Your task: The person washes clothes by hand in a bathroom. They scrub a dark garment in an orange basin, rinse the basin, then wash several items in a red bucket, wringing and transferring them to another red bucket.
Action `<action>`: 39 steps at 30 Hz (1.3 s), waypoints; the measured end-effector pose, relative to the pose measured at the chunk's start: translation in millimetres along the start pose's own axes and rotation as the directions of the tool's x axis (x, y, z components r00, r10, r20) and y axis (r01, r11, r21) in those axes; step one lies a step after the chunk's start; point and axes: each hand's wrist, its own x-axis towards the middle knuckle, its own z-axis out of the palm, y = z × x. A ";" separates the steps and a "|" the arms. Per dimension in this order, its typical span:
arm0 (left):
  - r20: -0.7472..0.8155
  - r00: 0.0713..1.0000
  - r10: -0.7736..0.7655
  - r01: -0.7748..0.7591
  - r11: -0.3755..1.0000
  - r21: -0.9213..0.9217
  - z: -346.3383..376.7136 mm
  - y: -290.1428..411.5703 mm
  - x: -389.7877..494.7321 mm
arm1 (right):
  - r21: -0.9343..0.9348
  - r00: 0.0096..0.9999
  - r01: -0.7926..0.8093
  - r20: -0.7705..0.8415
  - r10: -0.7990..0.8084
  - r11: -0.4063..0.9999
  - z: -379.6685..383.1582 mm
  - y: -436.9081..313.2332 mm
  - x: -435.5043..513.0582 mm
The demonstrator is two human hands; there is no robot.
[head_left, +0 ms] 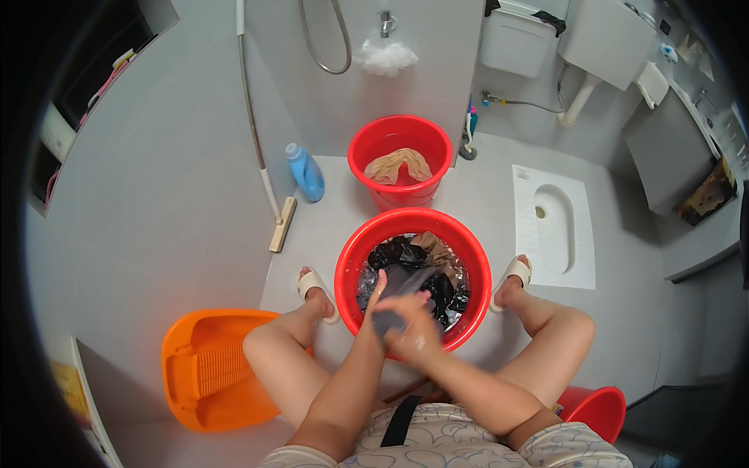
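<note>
A large red plastic tub (345, 257) stands on the floor between the feet. It holds wet black garments (398, 251) and a brown cloth (436, 248) in water. Above its near rim, my right hand (414, 330) is bent around a bunched dark grey cloth (388, 322), blurred by motion. A sheer grey stretch (404, 281) of fabric reaches from the hands over the tub. My left hand (377, 292) points forward against the bunched cloth, its thumb or a finger raised. My right hand hides part of it, so its grip is unclear.
Behind the tub stands a red bucket (399, 198) with a beige cloth (398, 165) over water. A blue detergent bottle (306, 174) and floor brush (283, 225) are left; an orange washboard basin (181, 374) is nearer. At right are a squat toilet (553, 234) and another red bucket (597, 409).
</note>
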 end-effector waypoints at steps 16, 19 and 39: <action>0.110 0.984 0.140 -0.142 0.990 0.007 2.6 23.5 32.7 | -0.035 1.000 0.003 -0.012 -0.004 0.999 17.0 45.8 28.4; 0.275 0.961 0.036 -0.012 0.996 -0.088 -7.9 15.6 45.5 | -0.398 0.993 -0.054 0.077 0.092 0.916 30.2 16.7 15.9; -0.135 0.983 0.127 -0.127 0.992 0.009 11.0 -8.2 -10.3 | 0.424 0.945 -0.317 0.069 0.319 0.849 -13.9 57.4 54.5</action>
